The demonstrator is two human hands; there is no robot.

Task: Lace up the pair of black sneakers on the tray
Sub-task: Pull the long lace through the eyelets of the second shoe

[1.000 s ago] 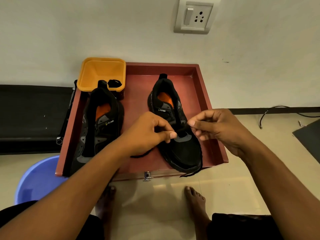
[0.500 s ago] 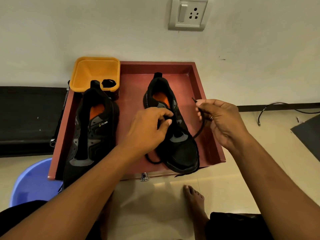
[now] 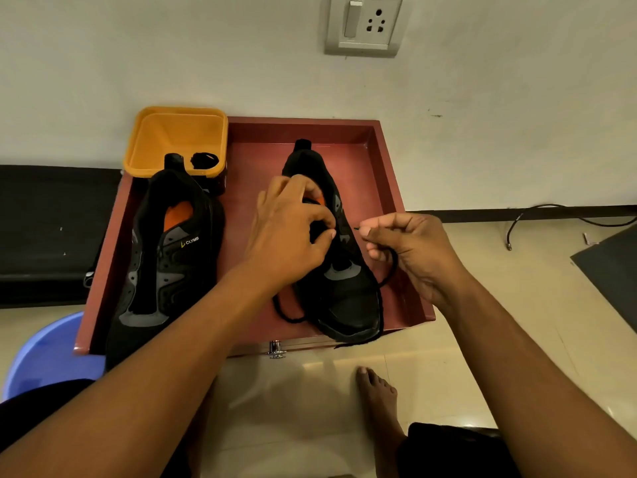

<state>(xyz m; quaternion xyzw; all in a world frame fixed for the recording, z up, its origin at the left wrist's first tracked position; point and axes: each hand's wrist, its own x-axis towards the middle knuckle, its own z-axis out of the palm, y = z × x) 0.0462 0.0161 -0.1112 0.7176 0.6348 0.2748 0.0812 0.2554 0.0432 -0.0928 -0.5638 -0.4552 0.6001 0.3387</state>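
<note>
Head view: left-side sneaker [image 3: 165,257] and right-side sneaker [image 3: 348,298] lie in the red tray [image 3: 393,188]. Left hand [image 3: 286,236] grips the right-side sneaker's eyelet flap, fingers curled. Right hand [image 3: 410,250] pinches the black lace [image 3: 395,265] near its tip. Judgement: lace limp, light; hold the stiff tip. Upper soft; brace beside the eyelet

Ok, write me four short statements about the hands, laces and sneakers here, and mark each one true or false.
1. The right hand pinches the black lace near its tip. True.
2. A black bundle, likely a second lace, lies in the orange bin. True.
3. The left hand grips the sneaker beside the bin. False: it grips the other sneaker at its opening.
4. Both sneakers stand on the floor. False: both sit on the red tray.
</note>
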